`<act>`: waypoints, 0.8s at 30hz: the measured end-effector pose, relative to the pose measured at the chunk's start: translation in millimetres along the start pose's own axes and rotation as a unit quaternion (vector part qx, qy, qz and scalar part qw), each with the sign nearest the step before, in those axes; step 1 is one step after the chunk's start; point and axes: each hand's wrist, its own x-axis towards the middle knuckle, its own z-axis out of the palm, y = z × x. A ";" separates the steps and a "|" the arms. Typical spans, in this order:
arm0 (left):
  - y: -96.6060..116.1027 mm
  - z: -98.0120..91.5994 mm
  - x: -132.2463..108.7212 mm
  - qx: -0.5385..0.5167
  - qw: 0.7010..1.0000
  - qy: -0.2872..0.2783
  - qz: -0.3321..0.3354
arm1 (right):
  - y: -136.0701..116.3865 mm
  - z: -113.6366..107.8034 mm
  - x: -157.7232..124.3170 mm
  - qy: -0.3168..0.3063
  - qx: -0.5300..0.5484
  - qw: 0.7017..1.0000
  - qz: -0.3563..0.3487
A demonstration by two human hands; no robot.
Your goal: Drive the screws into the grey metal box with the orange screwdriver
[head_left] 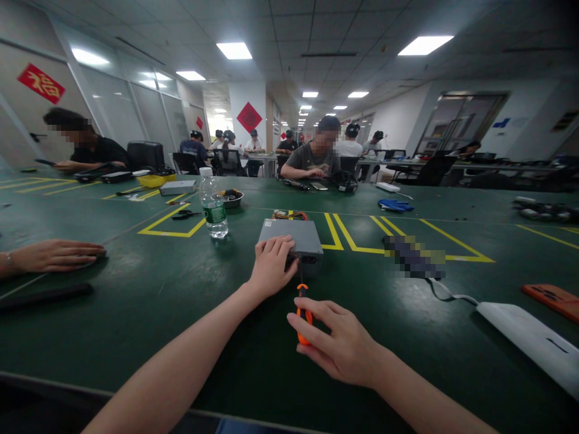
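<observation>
In the head view, a grey metal box (302, 239) sits on the green table (172, 313) near the middle of the picture, just inside the yellow tape lines (344, 236). The left hand (271, 266) is clamped over its near left corner, with fingers bent across the top and the thumb on the front face. At six o'clock from the box, the right hand (338, 348) is closed around the orange handle of a screwdriver (302, 314); the dark shaft points up at twelve o'clock to the box's front face.

A water bottle (213, 208) stands upright at ten o'clock from the box, well apart from it. At four o'clock lies a white power strip (529, 339) with its cord, and an orange flat object (554, 299) lies beyond it. Blue gloves (394, 205) lie at two o'clock. At nine o'clock a co-worker's hand (55, 255) rests flat on the table — other people sit at the far edge.
</observation>
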 end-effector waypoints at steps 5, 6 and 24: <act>0.3 -0.1 -0.3 0.003 1.000 -0.001 -0.004 | 2.9 6.1 -4.4 0.054 -0.004 0.999 -0.001; 0.3 0.1 -0.4 0.003 1.000 -0.001 -0.005 | 3.0 7.5 -5.4 0.061 0.003 0.998 0.007; 0.4 -0.6 -0.1 0.001 1.000 -0.005 -0.003 | 2.0 6.7 -6.9 0.047 0.002 0.999 0.020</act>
